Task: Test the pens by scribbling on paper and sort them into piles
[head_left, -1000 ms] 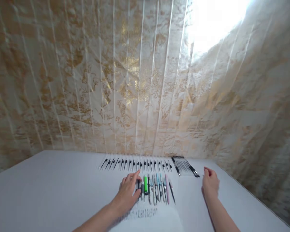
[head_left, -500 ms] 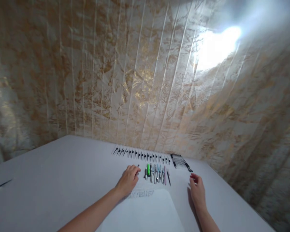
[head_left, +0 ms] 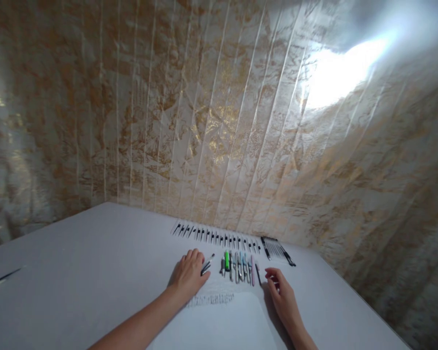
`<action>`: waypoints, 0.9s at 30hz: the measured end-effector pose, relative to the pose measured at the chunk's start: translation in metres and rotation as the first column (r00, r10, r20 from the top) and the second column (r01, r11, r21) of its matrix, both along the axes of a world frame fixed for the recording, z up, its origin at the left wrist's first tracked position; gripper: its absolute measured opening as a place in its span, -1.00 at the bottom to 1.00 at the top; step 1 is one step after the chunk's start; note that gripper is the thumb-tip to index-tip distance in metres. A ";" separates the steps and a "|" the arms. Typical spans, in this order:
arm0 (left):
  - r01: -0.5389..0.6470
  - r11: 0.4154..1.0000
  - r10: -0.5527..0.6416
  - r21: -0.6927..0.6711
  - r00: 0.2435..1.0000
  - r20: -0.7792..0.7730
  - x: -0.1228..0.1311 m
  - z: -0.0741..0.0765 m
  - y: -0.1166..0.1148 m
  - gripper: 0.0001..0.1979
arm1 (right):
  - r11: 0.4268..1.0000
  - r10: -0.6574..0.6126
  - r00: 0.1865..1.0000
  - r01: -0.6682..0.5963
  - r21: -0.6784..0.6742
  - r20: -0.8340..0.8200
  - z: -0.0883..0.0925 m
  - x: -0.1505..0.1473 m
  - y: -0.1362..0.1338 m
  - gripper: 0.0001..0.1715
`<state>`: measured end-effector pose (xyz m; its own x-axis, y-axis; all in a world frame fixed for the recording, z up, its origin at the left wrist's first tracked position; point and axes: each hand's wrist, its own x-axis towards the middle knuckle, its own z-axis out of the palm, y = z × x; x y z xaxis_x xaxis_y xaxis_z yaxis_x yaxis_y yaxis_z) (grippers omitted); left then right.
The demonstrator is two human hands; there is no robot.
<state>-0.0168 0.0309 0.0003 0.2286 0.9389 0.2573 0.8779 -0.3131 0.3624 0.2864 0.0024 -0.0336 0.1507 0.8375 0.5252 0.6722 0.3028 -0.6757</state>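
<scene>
My left hand (head_left: 190, 273) lies low over the table, its thumb apart from the fingers. Beside its fingertips are a few slim dark and grey pens (head_left: 206, 266), partly covered by the hand. My right hand (head_left: 282, 294) hovers with loosely bent fingers, thumb apart and nothing in it. Nearest to it is a thin dark pen (head_left: 258, 275), the right end of a row. That row also has a bright green highlighter (head_left: 227, 261), several grey and pale blue pens (head_left: 241, 267) and a pink pen (head_left: 253, 270).
Behind the row runs a long line of slim clear-and-black pens (head_left: 217, 238). To its right lies a clear pack with black pens (head_left: 277, 250). White paper (head_left: 222, 325) with rows of dark marks lies in front. A dark thin item (head_left: 3, 278) is far left; a patterned curtain (head_left: 204, 121) hangs behind.
My right hand has moved left, from near the clear pack to beside the dark pen. My left hand has shifted slightly left, uncovering more of the pens near its fingertips.
</scene>
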 end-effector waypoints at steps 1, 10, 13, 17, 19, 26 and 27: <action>-0.019 1.000 0.019 -0.009 0.999 -0.032 -0.001 0.002 -0.001 -0.80 | 1.000 -0.004 1.000 0.004 0.000 0.002 0.000 0.001 -0.001 -0.71; -0.062 0.992 0.037 -0.110 0.976 -0.213 -0.013 0.005 0.006 -0.72 | 0.999 0.031 0.999 -0.030 -0.013 0.030 0.008 -0.006 -0.007 -0.73; -0.062 0.993 0.037 -0.096 0.970 -0.241 -0.013 -0.003 0.006 -0.73 | 0.999 0.052 0.998 -0.051 -0.014 0.028 0.016 -0.014 -0.011 -0.74; -0.066 0.996 0.051 -0.054 0.970 -0.236 -0.009 -0.015 0.003 -0.73 | 0.990 0.137 0.989 -0.135 -0.034 0.047 0.029 -0.041 -0.020 -0.76; -0.053 0.997 0.039 -0.058 0.972 -0.230 -0.010 -0.017 0.005 -0.72 | 0.978 0.206 0.974 -0.203 -0.042 0.089 0.036 -0.060 -0.027 -0.79; 0.106 0.983 -0.135 -0.151 0.971 -0.196 -0.017 -0.004 -0.002 -0.90 | 0.893 0.351 0.807 -0.441 0.091 0.475 0.058 -0.106 -0.032 -0.65; 0.138 0.977 -0.167 -0.160 0.970 -0.180 -0.014 0.000 -0.008 -0.91 | 0.883 0.346 0.784 -0.458 0.105 0.515 0.060 -0.110 -0.029 -0.63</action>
<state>-0.0309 0.0225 0.0003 0.4035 0.9131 0.0581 0.8812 -0.4049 0.2441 0.1768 -0.0271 0.0269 -0.4852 0.6245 0.6121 0.6714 0.7145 -0.1967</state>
